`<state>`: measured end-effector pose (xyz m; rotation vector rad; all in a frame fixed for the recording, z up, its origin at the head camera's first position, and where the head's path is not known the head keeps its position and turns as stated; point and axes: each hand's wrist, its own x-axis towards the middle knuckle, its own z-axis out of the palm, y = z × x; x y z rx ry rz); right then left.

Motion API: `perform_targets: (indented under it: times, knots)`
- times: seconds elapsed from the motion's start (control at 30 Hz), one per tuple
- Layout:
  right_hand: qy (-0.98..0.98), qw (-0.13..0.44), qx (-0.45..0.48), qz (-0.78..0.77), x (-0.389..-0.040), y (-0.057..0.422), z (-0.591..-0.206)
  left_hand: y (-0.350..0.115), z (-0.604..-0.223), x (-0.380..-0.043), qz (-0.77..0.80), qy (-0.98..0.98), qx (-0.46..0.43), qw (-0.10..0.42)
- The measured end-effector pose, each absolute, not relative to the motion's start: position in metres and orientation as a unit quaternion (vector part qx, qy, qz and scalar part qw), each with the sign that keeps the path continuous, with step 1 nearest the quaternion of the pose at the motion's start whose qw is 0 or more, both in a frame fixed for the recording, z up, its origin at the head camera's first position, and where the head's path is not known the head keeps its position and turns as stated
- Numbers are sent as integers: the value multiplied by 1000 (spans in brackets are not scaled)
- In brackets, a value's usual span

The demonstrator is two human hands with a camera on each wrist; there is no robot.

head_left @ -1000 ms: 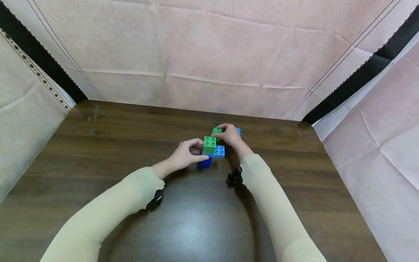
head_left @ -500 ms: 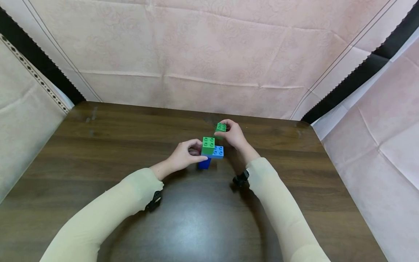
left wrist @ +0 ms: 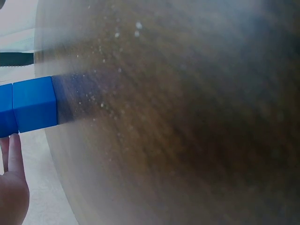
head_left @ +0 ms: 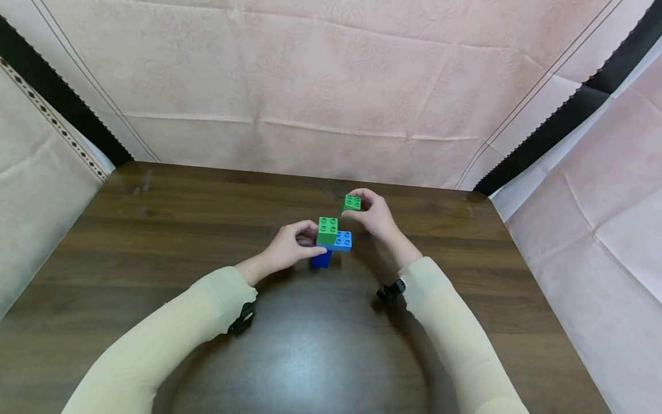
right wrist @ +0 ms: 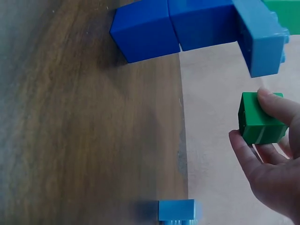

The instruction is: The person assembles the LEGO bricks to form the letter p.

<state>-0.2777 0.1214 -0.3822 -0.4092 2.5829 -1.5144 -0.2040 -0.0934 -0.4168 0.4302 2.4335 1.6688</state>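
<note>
Seen from the head, the stack (head_left: 331, 246) stands upright on the surface (head_left: 207, 230), well along by my reckoning. A dark blue base (head_left: 321, 260) is down, a light blue crosspiece (head_left: 343, 240) sits over it, sticking out to the person's right, and a first green brick (head_left: 327, 230) rides on its left end. The studs on the overhanging end are bare. The left hand (head_left: 291, 244) pinches the stack at its left side, thumb on the near face. The right hand (head_left: 376, 219) has a second green brick (head_left: 353, 202) nipped between thumb and fingers, just beyond the stack and apart from it.

Over at the left wrist, that base shows as two pieces, the lower dark blue brick (left wrist: 35, 105) joined to the upper dark blue brick (left wrist: 6, 110). Fingertips (left wrist: 15, 137) touch them close to the seam; I can't see the thumb from there.

At the right wrist, the pinch on the second green brick is plain: thumb on one face, fingers on others, the brick off the surface and free of the crosspiece. Farther off sits a loose light blue brick (right wrist: 176, 210), cut by the edge of the view, so I can't tell how it lies. I'd judge these two are the pieces left unattached.
</note>
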Motion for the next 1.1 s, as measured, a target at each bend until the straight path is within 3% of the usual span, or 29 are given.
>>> perform_targets:
  times: [0.63, 0.87, 1.1]
  knots:
    - [833, 63, -177, -520, -254, 139, -366, -92, -417, -204, 557, 815, 140, 75]
    - [831, 59, -181, -523, -246, 145, -364, -89, -382, -185, 552, 819, 134, 84]
    - [828, 74, -189, -522, -234, 147, -365, -89, -381, -184, 551, 819, 135, 86]
